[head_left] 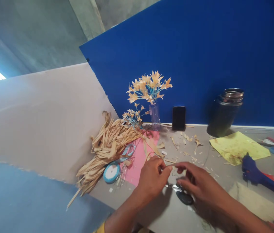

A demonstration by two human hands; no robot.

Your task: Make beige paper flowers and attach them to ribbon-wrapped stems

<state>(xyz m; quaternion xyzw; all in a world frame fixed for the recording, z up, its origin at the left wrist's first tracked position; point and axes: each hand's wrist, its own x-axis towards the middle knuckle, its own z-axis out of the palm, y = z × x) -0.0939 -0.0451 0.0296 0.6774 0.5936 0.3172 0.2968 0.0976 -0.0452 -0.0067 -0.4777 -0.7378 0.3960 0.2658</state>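
Observation:
My left hand (154, 173) is closed, thumb and index finger pinched near the middle of the table; whatever is in the pinch is too small to make out. Close to its thumb tip comes the index finger of my right hand (196, 181), whose thumb stands apart below and whose other fingers curl loosely. Beneath the hands lies a black-handled metal tool (185, 197), partly hidden. A pink sheet (137, 171) lies beside my left hand, with thin wires and a roll of blue ribbon (111, 172). Left of these is a bundle of dried husk strips (110, 139).
Husk flowers (149, 85) on blue stems stand in a clear vase (154, 116) against the blue board. Behind are a phone (178, 118) and a dark flask (225, 113). To the right lie a yellow sheet (253, 147) and blue glue gun (255, 171). Husk scraps litter the table.

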